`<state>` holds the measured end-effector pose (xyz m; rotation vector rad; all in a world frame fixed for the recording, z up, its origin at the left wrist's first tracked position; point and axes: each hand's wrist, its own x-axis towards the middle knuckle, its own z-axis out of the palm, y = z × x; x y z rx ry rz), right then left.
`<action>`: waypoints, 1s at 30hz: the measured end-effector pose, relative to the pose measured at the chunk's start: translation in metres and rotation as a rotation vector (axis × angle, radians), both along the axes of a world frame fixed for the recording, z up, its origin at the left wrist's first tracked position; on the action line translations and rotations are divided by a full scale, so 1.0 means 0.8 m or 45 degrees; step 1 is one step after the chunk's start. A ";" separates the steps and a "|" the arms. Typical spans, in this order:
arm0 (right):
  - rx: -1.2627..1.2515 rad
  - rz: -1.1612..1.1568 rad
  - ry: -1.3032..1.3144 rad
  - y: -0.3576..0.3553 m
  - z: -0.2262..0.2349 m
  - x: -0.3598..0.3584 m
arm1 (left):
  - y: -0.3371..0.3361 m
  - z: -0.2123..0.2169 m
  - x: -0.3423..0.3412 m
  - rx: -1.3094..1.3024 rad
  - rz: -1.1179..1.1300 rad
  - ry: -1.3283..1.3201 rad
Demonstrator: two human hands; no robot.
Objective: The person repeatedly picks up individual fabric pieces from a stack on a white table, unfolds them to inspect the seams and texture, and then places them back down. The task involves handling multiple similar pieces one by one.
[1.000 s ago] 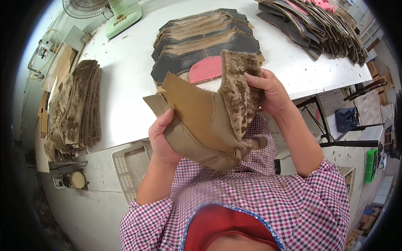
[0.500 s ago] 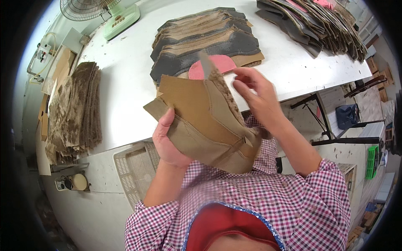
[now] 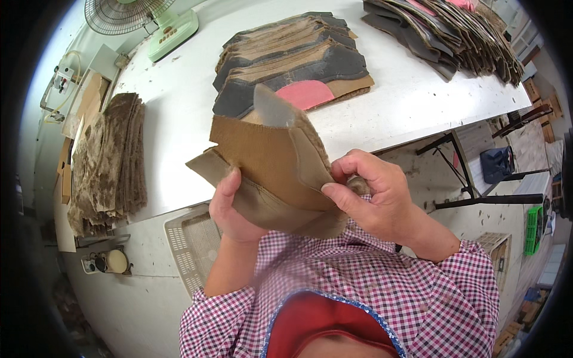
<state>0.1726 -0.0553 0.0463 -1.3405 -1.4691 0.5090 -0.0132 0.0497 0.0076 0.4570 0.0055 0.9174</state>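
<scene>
I look down on a white bench (image 3: 179,119) in a workshop, with a green fan (image 3: 155,21) at its far corner. The tan piece (image 3: 268,167), a folded fabric or suede panel with a fuzzy lining along its right fold, is held in the air between the bench edge and my chest, clear of the surface. My left hand (image 3: 230,206) supports it from below, thumb on the front face, closed on the lower left portion. My right hand (image 3: 373,194) pinches the lower right edge, thumb and fingers (image 3: 334,191) closed tight on the fold. I judge the two-handed hold keeps the piece spread for working that edge. Its long axis runs from lower right to upper left, the grey tip (image 3: 271,107) pointing away from me. Beyond it lies a stack of dark and tan pieces (image 3: 286,59) with one pink piece (image 3: 304,94). A brown stack (image 3: 110,155) sits left, another stack (image 3: 441,33) far right.
</scene>
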 end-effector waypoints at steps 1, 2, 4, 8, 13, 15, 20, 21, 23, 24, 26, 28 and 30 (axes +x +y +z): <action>-0.030 -0.009 0.033 -0.003 0.001 -0.001 | 0.000 -0.001 0.000 0.067 0.045 0.053; -0.060 -0.017 0.066 -0.006 0.001 -0.002 | -0.001 0.000 0.001 0.107 0.076 0.135; -0.031 -0.028 0.099 -0.006 -0.007 -0.004 | -0.001 0.004 0.001 0.190 0.141 0.297; -0.003 -0.101 0.092 0.000 -0.020 -0.007 | -0.001 -0.002 0.002 0.253 0.145 0.460; 0.101 -0.065 0.057 0.006 -0.008 -0.006 | -0.009 -0.010 0.002 0.155 0.028 0.384; 0.103 -0.034 0.125 0.004 -0.011 -0.005 | -0.010 -0.013 0.002 0.100 0.012 0.322; -0.081 -0.018 0.458 0.006 -0.003 -0.011 | -0.001 -0.025 -0.003 0.161 -0.143 0.233; -0.087 -0.004 0.451 0.007 -0.003 -0.010 | -0.002 -0.027 -0.003 0.153 -0.145 0.251; -0.103 0.017 0.432 0.007 0.000 -0.008 | -0.003 -0.031 -0.002 0.124 -0.180 0.234; -0.073 0.020 0.404 0.004 -0.002 -0.007 | -0.003 -0.035 -0.002 0.105 -0.208 0.202; -0.006 0.035 0.342 0.002 -0.009 -0.005 | -0.001 -0.034 -0.001 0.127 -0.227 0.208; -0.061 0.020 0.395 0.004 -0.002 -0.007 | -0.001 -0.028 0.000 0.198 -0.218 0.293; -0.081 0.020 0.421 0.007 0.003 -0.008 | -0.004 -0.026 0.000 0.150 -0.186 0.399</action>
